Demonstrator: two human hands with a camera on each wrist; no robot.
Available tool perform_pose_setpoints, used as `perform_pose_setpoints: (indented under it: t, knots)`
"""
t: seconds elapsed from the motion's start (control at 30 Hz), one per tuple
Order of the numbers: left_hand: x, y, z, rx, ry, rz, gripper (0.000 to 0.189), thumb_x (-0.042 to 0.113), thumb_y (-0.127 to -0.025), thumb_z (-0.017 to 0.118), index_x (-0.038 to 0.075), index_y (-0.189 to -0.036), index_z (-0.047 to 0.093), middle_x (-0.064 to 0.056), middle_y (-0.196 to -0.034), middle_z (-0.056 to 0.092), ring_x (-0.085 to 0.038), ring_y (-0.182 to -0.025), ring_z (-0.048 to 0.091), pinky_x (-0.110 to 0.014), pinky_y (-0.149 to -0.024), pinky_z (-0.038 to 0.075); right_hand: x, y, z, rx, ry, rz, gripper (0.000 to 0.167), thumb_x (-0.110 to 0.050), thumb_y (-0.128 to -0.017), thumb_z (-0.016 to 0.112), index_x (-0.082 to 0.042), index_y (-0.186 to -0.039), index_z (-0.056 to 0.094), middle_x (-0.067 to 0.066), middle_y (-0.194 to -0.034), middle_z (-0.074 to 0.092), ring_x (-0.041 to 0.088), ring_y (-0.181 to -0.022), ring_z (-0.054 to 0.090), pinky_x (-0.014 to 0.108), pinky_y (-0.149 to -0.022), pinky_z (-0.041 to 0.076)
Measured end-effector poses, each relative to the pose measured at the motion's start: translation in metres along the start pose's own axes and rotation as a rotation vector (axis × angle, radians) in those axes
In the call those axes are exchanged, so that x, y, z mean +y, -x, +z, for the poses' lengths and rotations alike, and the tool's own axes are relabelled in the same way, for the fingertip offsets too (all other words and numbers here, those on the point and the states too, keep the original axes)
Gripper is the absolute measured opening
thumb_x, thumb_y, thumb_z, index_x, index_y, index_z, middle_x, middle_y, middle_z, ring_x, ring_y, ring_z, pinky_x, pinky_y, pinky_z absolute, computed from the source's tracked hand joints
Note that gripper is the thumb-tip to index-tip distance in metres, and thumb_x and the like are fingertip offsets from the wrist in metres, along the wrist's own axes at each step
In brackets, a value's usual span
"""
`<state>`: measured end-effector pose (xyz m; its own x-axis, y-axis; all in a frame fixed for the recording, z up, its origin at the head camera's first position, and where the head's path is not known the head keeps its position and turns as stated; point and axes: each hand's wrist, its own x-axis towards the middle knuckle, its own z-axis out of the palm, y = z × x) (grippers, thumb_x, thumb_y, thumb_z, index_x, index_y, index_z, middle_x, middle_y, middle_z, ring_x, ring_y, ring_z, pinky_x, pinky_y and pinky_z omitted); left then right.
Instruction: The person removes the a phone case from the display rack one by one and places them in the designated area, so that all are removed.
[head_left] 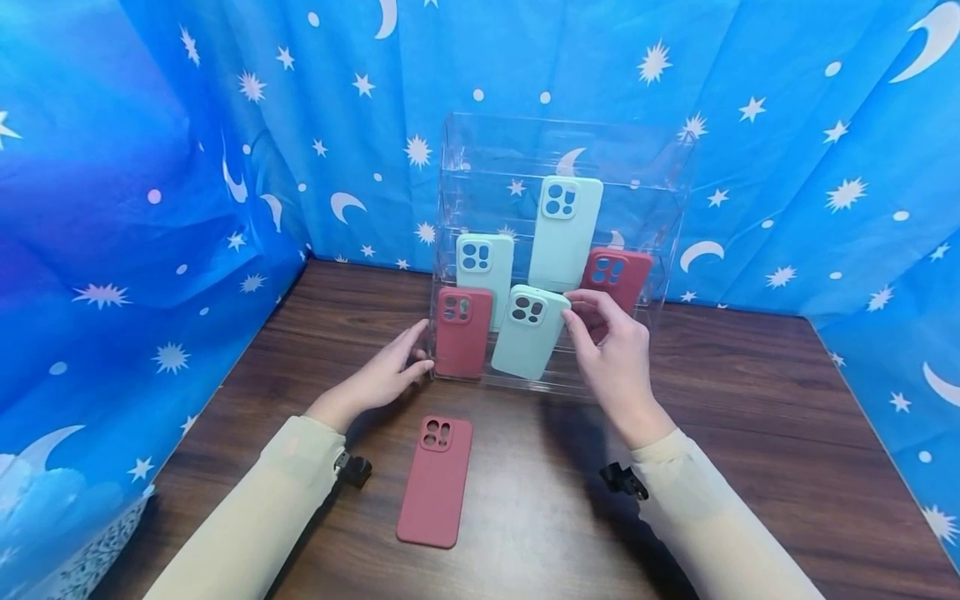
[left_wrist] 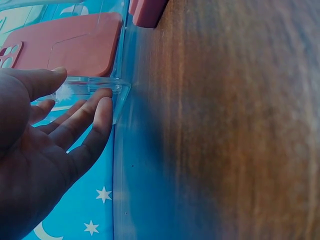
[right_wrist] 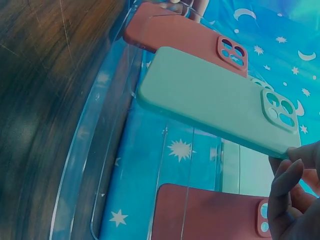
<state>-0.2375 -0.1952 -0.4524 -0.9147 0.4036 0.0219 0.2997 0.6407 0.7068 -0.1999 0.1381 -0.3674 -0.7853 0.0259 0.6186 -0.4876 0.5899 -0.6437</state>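
My right hand [head_left: 617,354] pinches a mint green phone case [head_left: 529,346] by its upper right corner. That case leans, tilted, at the front of a clear tiered stand [right_wrist: 102,80], beside a red phone case [head_left: 465,350] at the lower left. The right wrist view shows the pinched mint case [right_wrist: 200,92] in front of the stand's clear lip. At the stand's lower left side my left hand [head_left: 386,367] touches the clear edge with loosely extended fingers. Behind stand two more mint cases [head_left: 573,237] [head_left: 482,271] and another red case [head_left: 636,279], partly hidden by my right hand.
Another red phone case [head_left: 435,500] lies flat on the dark wooden table [head_left: 750,433], in front of the stand and between my forearms. Blue cloth [head_left: 360,167] with white stars and moons hangs behind and at both sides. A dark wrist device [head_left: 352,469] is on each sleeve.
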Motion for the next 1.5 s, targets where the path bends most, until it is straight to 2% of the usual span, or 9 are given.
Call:
perform_pose_setpoints:
  t: [0.3, 0.57, 0.77, 0.97, 1.2, 1.37, 1.5]
  knots:
    - [-0.001, -0.002, 0.000, -0.001, 0.008, 0.011, 0.072, 0.024, -0.108, 0.056, 0.009, -0.166, 0.015, -0.023, -0.155, 0.044, -0.033, -0.128, 0.060, -0.054, -0.110, 0.049, -0.007, 0.003, -0.006, -0.009, -0.054, 0.032, 0.021, -0.015, -0.097, 0.074, -0.011, -0.118, 0.073, 0.003, -0.096, 0.078, 0.010, -0.073, 0.065, 0.012, -0.064, 0.051]
    - [-0.003, -0.002, 0.003, 0.002, 0.004, 0.002, 0.072, 0.025, -0.108, 0.056, 0.011, -0.166, 0.015, -0.023, -0.150, 0.048, -0.030, -0.122, 0.063, -0.051, -0.104, 0.053, -0.009, 0.007, -0.003, -0.083, -0.097, 0.119, 0.017, -0.015, -0.097, 0.074, -0.012, -0.113, 0.075, 0.005, -0.089, 0.076, 0.013, -0.073, 0.064, 0.015, -0.064, 0.050]
    - [-0.003, 0.000, 0.003, -0.005, 0.022, -0.007, 0.073, 0.027, -0.109, 0.055, 0.013, -0.167, 0.014, -0.022, -0.149, 0.049, -0.029, -0.116, 0.066, -0.052, -0.107, 0.052, -0.008, 0.010, -0.005, -0.190, -0.092, 0.218, 0.015, -0.020, -0.098, 0.072, -0.016, -0.112, 0.075, 0.005, -0.089, 0.075, 0.014, -0.078, 0.064, 0.019, -0.071, 0.051]
    - [-0.003, 0.000, 0.001, 0.000, 0.018, -0.005, 0.073, 0.026, -0.108, 0.056, 0.012, -0.167, 0.014, -0.022, -0.155, 0.043, -0.033, -0.129, 0.060, -0.055, -0.112, 0.047, -0.010, 0.015, -0.004, -0.303, -0.104, 0.292, 0.017, -0.018, -0.097, 0.072, -0.014, -0.113, 0.075, 0.006, -0.092, 0.076, 0.017, -0.081, 0.065, 0.022, -0.072, 0.053]
    - [-0.002, -0.001, 0.000, 0.004, -0.007, 0.023, 0.072, 0.022, -0.108, 0.055, 0.005, -0.165, 0.015, -0.026, -0.151, 0.045, -0.035, -0.127, 0.060, -0.055, -0.113, 0.047, -0.008, 0.028, 0.005, -0.410, -0.109, 0.344, 0.016, -0.014, -0.095, 0.072, -0.012, -0.111, 0.075, 0.009, -0.089, 0.077, 0.015, -0.075, 0.063, 0.023, -0.067, 0.050]
    - [-0.002, -0.002, 0.001, 0.001, -0.011, 0.011, 0.072, 0.023, -0.108, 0.055, 0.006, -0.166, 0.015, -0.025, -0.151, 0.045, -0.034, -0.128, 0.060, -0.054, -0.113, 0.047, -0.007, 0.038, 0.009, -0.484, -0.104, 0.381, 0.014, -0.016, -0.095, 0.073, -0.015, -0.109, 0.075, 0.006, -0.085, 0.075, 0.016, -0.071, 0.060, 0.026, -0.062, 0.047]
    - [-0.002, -0.002, 0.000, 0.006, -0.011, 0.021, 0.072, 0.023, -0.108, 0.056, 0.006, -0.165, 0.016, -0.025, -0.151, 0.046, -0.034, -0.128, 0.060, -0.054, -0.113, 0.047, -0.004, 0.042, 0.010, -0.521, -0.092, 0.405, 0.014, -0.017, -0.094, 0.074, -0.014, -0.108, 0.075, 0.011, -0.085, 0.075, 0.015, -0.066, 0.056, 0.026, -0.058, 0.045]
